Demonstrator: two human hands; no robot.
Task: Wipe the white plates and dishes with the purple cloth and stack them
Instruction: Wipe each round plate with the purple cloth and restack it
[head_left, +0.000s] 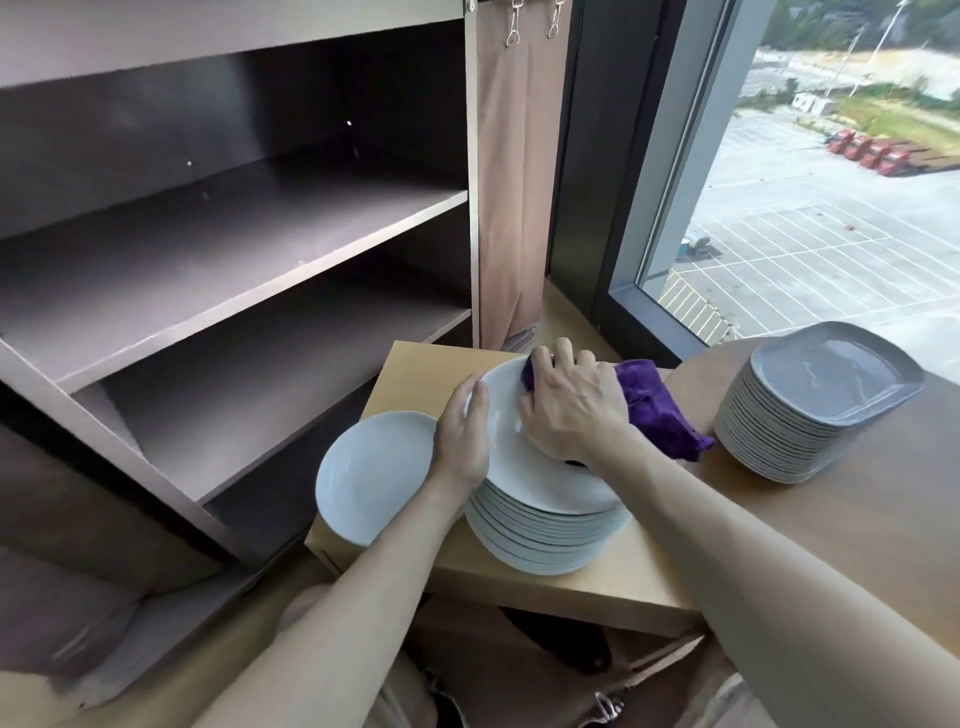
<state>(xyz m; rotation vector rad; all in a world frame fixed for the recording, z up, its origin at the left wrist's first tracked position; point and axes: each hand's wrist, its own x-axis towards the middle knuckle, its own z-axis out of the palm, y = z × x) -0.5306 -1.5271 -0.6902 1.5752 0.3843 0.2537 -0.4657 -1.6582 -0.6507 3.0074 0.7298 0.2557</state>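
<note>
My left hand (462, 436) clamps the rim of the top plate (519, 467), thumb over its edge, steadying it on the stack (545, 540) while my right hand (571, 405), fingers bunched round the purple cloth (660, 410), presses it onto the far side. One dish (374, 473) lies just beside, likely finished. Everything sits on a pale wooden bench (597, 582) between dark shelves (234, 234) and a window (831, 208); square dishes (810, 415) wait at right.

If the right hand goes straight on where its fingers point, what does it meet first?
Probably the beige curtain, past the far rim of the top plate; the right hand presses the purple cloth there. Depth is unclear.
</note>
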